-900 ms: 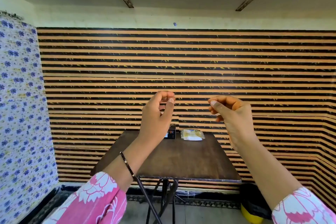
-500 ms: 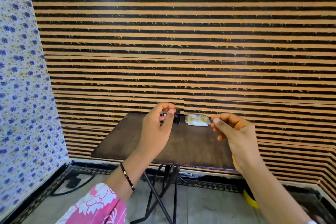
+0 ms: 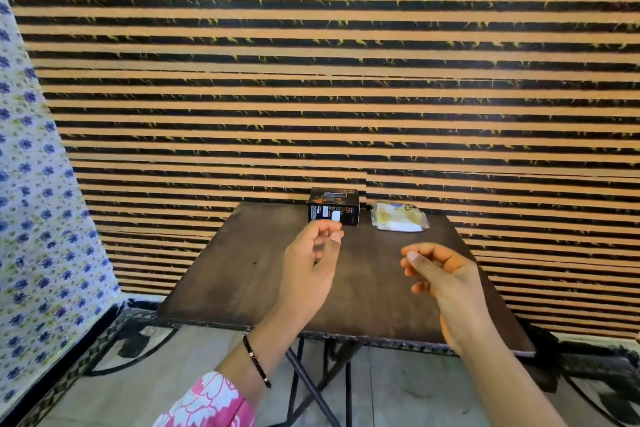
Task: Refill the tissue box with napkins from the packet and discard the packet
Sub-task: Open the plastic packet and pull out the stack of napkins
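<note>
Hands hover over the dark bench (image 3: pixel 242 270): left hand (image 3: pixel 311 267) and right hand (image 3: pixel 440 274), each grip loosely curled, holding nothing. Box (image 3: pixel 334 206) and packet (image 3: pixel 398 217) sit just beside each other at the bench's far edge.

Both hands, left (image 3: pixel 308 267) and right (image 3: pixel 441 274), raised, fingers loosely curled, empty.

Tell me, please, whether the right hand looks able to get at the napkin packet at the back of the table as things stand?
Probably yes. The right hand hovers empty over the table, and bare tabletop lies between it and the napkin packet; the dark box stands off to the packet's left.
</note>
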`<control>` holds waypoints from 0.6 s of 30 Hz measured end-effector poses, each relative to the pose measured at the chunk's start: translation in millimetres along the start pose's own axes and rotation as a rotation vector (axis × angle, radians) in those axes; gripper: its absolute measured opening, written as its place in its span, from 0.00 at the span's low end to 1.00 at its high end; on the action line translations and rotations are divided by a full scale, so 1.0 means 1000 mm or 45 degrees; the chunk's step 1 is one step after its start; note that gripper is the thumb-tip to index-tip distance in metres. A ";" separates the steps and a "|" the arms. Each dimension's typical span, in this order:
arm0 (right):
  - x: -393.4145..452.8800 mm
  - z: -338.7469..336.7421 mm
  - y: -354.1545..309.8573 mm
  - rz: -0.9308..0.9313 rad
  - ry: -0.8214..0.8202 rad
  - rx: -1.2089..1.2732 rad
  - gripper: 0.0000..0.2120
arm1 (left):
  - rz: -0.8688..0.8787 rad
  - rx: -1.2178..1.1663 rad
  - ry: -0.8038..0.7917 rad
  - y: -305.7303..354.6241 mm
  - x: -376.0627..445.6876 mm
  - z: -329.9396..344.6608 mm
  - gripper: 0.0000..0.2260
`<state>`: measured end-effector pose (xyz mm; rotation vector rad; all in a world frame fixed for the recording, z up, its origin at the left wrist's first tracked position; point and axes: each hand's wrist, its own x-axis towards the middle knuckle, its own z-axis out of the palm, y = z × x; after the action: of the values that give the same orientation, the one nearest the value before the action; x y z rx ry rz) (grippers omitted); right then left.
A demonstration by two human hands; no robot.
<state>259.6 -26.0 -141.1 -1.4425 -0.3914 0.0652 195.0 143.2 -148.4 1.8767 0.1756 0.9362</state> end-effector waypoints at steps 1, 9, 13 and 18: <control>0.012 0.009 0.007 0.015 0.009 0.003 0.07 | -0.009 0.003 -0.014 -0.013 0.012 0.000 0.06; 0.078 0.037 0.056 0.161 0.041 0.052 0.08 | -0.145 -0.031 -0.059 -0.085 0.074 0.016 0.06; 0.110 0.036 0.082 0.231 0.089 0.073 0.08 | -0.186 -0.036 -0.104 -0.111 0.098 0.039 0.07; 0.165 0.017 0.117 0.313 0.132 0.065 0.08 | -0.277 -0.032 -0.117 -0.150 0.131 0.080 0.07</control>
<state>430.8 52.0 -216.7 -1.4308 -0.1249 0.1967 380.0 225.9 -219.6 1.8307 0.3047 0.6997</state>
